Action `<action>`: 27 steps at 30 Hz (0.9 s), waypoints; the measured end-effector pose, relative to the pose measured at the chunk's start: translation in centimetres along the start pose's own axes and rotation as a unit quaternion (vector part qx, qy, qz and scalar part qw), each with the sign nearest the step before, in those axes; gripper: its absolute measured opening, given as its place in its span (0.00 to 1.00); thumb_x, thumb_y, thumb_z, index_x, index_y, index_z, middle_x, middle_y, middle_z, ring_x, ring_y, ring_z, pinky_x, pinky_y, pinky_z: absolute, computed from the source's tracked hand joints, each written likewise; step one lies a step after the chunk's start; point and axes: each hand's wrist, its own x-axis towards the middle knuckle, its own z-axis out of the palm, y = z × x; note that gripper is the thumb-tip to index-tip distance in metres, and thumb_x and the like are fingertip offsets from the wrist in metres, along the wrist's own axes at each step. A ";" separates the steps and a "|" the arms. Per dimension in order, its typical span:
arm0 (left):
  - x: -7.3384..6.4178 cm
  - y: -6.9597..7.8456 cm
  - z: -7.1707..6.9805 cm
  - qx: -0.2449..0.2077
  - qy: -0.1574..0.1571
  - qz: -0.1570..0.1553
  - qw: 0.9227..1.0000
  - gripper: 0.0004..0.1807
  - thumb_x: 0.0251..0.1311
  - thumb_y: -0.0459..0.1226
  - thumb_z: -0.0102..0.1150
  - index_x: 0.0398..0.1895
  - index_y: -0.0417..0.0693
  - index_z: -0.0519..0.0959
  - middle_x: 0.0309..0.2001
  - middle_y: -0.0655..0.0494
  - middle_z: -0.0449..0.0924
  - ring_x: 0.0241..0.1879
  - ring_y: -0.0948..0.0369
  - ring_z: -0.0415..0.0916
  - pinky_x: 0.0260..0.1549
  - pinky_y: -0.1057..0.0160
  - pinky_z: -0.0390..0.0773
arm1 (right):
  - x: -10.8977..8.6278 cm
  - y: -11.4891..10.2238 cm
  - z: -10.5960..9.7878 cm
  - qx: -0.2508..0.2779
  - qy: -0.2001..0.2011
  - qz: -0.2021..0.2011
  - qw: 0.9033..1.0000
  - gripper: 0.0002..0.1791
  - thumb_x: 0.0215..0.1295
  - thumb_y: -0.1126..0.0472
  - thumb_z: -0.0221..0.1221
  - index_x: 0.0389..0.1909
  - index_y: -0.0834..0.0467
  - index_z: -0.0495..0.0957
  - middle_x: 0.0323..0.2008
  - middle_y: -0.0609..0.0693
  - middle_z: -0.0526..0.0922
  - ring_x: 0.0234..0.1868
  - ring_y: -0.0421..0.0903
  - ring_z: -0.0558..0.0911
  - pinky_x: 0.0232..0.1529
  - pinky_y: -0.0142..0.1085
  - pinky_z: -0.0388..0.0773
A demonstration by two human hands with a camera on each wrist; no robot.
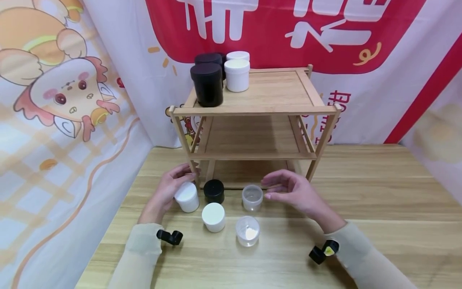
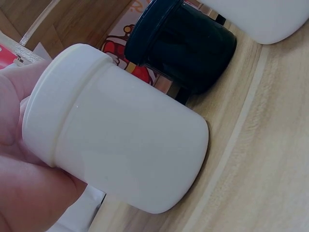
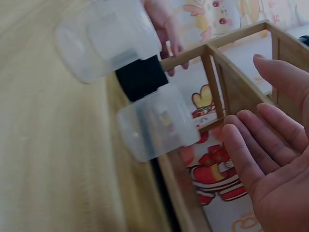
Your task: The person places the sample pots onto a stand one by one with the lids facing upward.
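Observation:
Beside a white lidded jar (image 1: 187, 197) at the left is my left hand (image 1: 172, 185), its fingers reaching past the lid toward the shelf post; the left wrist view shows the hand close behind that jar (image 2: 125, 135), which stands on the table. My right hand (image 1: 294, 192) is held with fingers loosely extended just right of a clear jar (image 1: 252, 197). In the right wrist view, the palm of the right hand (image 3: 275, 159) shows nothing in it. Between the hands stand a black jar (image 1: 214, 191), a second white jar (image 1: 213, 217) and a nearer clear jar (image 1: 247, 231).
A wooden shelf rack (image 1: 252, 110) stands behind the jars. On its top board, toward the left, are black jars (image 1: 207, 86) and two white jars (image 1: 237, 76). Printed cloth (image 1: 119, 48) hangs behind and along the left side of the wooden table (image 1: 379, 192).

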 end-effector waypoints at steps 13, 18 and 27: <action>0.1 -0.1 0.1 -0.012 -0.003 0.005 1.000 0.28 0.75 0.35 0.62 0.76 0.44 0.74 0.70 0.42 0.81 0.56 0.67 0.84 0.55 0.68 0.84 | 0.1 2.4 0.7 -0.024 0.022 0.002 0.999 0.28 0.59 0.67 0.78 0.60 0.63 0.81 0.60 0.65 0.86 0.57 0.62 0.88 0.56 0.37 0.88; 0.1 0.0 0.1 -0.008 -0.007 0.006 1.000 0.28 0.76 0.36 0.62 0.77 0.44 0.73 0.71 0.41 0.80 0.57 0.67 0.83 0.56 0.69 0.83 | 0.2 2.7 0.6 -0.046 0.033 -0.008 0.998 0.30 0.58 0.65 0.79 0.61 0.62 0.81 0.61 0.62 0.86 0.60 0.61 0.87 0.61 0.41 0.86; -0.1 0.2 0.1 -0.002 -0.009 0.008 1.000 0.28 0.77 0.36 0.61 0.77 0.43 0.72 0.71 0.39 0.79 0.55 0.69 0.83 0.55 0.70 0.83 | 0.6 4.4 0.9 -0.064 -0.028 0.018 0.997 0.45 0.52 0.63 0.82 0.71 0.64 0.73 0.66 0.62 0.82 0.65 0.60 0.83 0.70 0.52 0.80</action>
